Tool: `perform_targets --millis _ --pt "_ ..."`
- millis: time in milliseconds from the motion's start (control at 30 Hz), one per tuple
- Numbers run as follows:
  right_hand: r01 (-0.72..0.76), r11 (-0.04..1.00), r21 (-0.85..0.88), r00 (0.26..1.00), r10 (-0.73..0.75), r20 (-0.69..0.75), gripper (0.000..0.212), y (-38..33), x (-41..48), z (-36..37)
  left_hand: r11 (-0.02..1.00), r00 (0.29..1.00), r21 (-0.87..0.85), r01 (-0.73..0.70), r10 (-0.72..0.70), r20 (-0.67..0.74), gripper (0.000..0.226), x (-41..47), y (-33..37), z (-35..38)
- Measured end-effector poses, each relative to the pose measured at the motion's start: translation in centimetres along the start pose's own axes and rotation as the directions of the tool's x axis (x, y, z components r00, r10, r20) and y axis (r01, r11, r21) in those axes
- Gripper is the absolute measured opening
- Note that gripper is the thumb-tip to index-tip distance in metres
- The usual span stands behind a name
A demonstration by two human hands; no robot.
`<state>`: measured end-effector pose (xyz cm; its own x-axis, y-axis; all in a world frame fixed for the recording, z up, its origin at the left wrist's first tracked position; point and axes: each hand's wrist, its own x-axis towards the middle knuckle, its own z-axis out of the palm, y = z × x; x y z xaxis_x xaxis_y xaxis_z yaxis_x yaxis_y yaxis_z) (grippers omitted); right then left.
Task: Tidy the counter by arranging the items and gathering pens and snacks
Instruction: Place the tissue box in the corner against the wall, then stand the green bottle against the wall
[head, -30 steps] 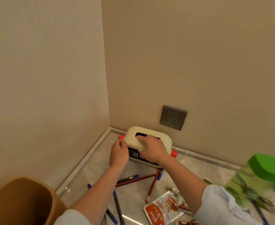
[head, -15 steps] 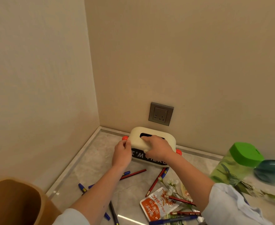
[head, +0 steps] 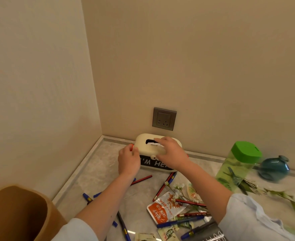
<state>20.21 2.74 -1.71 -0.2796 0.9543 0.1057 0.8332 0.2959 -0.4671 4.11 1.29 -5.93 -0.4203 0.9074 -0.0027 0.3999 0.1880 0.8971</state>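
Observation:
A cream-lidded tissue box (head: 143,143) with a black lettered base stands against the back wall under the socket. My left hand (head: 128,160) holds its left end by the orange knob. My right hand (head: 172,153) grips the lid from above, fingers across the slot and thumb on the front edge. Red pencils (head: 141,180) and blue pens (head: 179,221) lie scattered on the grey counter (head: 98,171) in front of the box. An orange snack packet (head: 162,211) lies among them, with smaller packets (head: 167,234) at the bottom edge.
A green-capped bottle (head: 237,166) and a blue vase (head: 273,168) stand at the right by the wall. Flower sprigs (head: 273,193) lie across the counter there. A brown bin (head: 16,214) sits at the lower left. A wall socket (head: 164,118) is above the box.
Both hands have stayed on the tissue box and slid it right and back, from left of the socket to under it near the wall. My view has swung right.

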Motion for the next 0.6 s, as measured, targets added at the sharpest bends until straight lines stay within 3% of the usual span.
perform_targets --millis 167,367,600 --pt "-0.034 0.986 0.161 0.974 0.069 -0.216 0.044 0.0 -2.4 -2.9 0.987 0.994 -0.123 -0.106 0.101 -0.050 0.028 -2.1 2.9 0.4" --pt "-0.023 0.965 0.260 0.927 0.118 -0.356 0.034 0.5 -5.4 -7.6 0.919 0.962 -0.343 -0.194 0.247 0.118 0.023 -5.4 8.0 3.0" --pt "0.015 0.961 0.276 0.866 0.125 -0.484 0.032 3.2 -8.8 -14.0 0.867 0.885 -0.451 -0.210 0.364 0.289 0.023 -10.1 12.8 7.5"
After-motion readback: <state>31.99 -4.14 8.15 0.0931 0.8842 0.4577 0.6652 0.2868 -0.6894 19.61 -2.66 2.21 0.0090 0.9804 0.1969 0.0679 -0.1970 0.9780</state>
